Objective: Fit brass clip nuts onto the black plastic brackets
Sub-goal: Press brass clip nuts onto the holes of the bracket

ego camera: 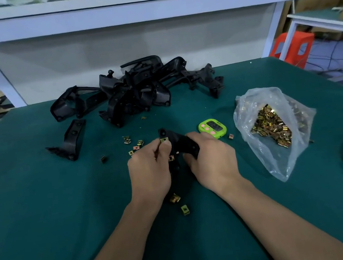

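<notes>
Left hand (149, 169) pinching one nut (164, 140), right hand (213, 159) gripping one bracket (181, 142)

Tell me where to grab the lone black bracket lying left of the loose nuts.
Probably the flat upper strap of the lone bracket, pinched across its narrow width from above. It lies apart from the pile, so both edges look free; the toothed foot at its near-left end is jagged.

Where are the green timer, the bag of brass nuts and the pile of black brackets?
green timer (214, 125): head view, its dark display.
bag of brass nuts (278, 160): head view, its clear lower wall.
pile of black brackets (119, 100): head view, a middle bracket.
</notes>
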Demonstrator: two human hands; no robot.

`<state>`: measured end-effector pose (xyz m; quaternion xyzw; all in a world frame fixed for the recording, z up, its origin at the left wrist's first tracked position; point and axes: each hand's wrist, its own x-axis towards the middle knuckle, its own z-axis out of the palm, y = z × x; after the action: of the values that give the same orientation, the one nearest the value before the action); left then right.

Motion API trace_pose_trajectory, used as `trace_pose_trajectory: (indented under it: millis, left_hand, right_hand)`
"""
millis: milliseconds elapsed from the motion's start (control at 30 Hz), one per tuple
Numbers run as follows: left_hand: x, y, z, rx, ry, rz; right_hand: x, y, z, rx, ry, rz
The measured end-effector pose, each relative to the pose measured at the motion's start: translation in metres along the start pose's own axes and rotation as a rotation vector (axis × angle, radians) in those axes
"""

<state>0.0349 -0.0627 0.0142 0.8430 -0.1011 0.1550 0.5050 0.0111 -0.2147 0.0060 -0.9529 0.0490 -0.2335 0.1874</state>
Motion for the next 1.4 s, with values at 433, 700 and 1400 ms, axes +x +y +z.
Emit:
trace_pose_trajectory:
  millis: [433, 700, 1400]
  left_hand:
    - [-0.009, 0.025, -0.006, -0.271, -0.023, -0.041]
    - [-0.024, 0.066, 0.006, -0.671, -0.051, -0.253]
    - [-0.247, 0.273, 0.235, -0.537, -1.190, -0.005]
  right_hand:
    - [-0.033, -0.025, -0.051, 0.166, -0.263, 0.292]
    - [-0.059, 0.000, -0.147, 0.822, -0.573, 0.389]
    - [-0.332, 0.194, -0.296, 1.417, 0.526, 1.099]
